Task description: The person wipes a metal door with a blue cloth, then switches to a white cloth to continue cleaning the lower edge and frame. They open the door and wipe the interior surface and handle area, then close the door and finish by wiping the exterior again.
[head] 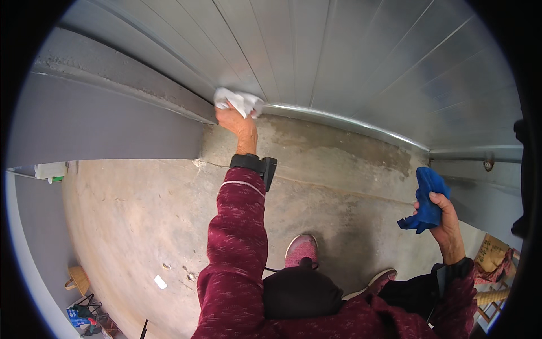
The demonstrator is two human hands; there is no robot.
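Note:
My left hand [237,120] grips a crumpled white cloth [237,99] low against a grey metal panel door [322,55], close to its left bottom corner. Part of the cloth is blurred, and some fingers are hidden behind it. On the right, my right hand [446,222] holds a bunched blue cloth [430,199] in the air, thumb across its front. The blue cloth hangs in folds and looks apart from the door.
A grey wall ledge [127,76] borders the door on the left. Below lies a stained concrete floor [139,212] with a small white scrap [160,282]. A wicker basket [78,279] stands far left; a cardboard box [491,254] sits at right. A metal bolt [488,164] juts out nearby.

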